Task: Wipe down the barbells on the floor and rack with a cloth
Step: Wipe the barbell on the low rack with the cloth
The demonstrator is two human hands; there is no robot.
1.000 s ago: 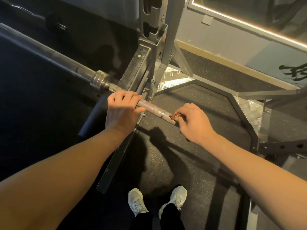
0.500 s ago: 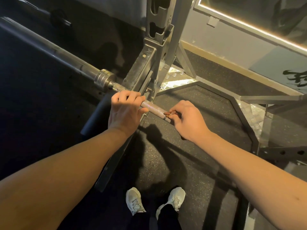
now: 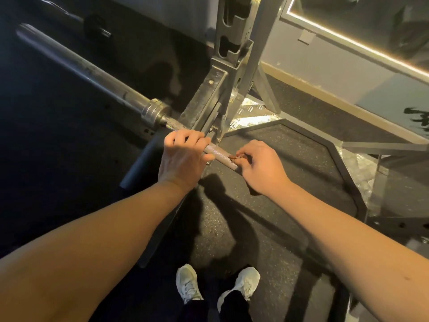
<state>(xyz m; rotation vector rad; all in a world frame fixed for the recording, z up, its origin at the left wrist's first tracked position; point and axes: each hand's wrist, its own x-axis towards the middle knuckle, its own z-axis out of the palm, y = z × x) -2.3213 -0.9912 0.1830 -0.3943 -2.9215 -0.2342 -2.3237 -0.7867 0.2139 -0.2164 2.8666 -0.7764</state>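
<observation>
A steel barbell (image 3: pixel 92 77) lies across the rack, its thick sleeve running to the upper left and its knurled shaft (image 3: pixel 218 154) towards me. My left hand (image 3: pixel 183 156) grips the shaft just past the collar (image 3: pixel 154 112), fingers curled over the top. My right hand (image 3: pixel 257 166) pinches a small brownish scrap, perhaps the cloth (image 3: pixel 236 157), against the shaft a little to the right of the left hand. Most of the scrap is hidden under my fingers.
The grey rack upright (image 3: pixel 234 43) and its hook stand right behind the hands. A black padded roller (image 3: pixel 141 166) lies below the bar. A second barbell (image 3: pixel 69 12) lies at the far upper left. A metal-framed rubber platform (image 3: pixel 290 147), a wall mirror (image 3: pixel 359 24) and my white shoes (image 3: pixel 188 282) are in view.
My right hand has slid slightly left along the shaft, closer to my left hand. The left hand keeps its grip.
</observation>
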